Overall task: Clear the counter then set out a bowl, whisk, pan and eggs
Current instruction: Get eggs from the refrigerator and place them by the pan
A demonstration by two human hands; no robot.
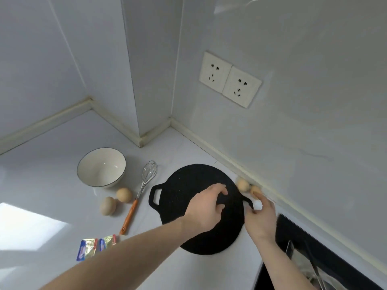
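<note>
Your right hand pinches the pan by its right handle, your left hand hovers half-curled and empty over the pan's middle, and two eggs sit just past that handle, nearest your right hand

White tiled walls, twin sockets, sunlit counter.

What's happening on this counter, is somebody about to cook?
It looks like it. A person is laying out egg-cooking gear on a white counter. The left hand hovers over a flat black pan, while the right hand is at the pan's right handle, apparently gripping it. A white bowl, a whisk and two eggs lie to the left; two more eggs sit by the wall, and foil packets lie nearer the person.
</note>
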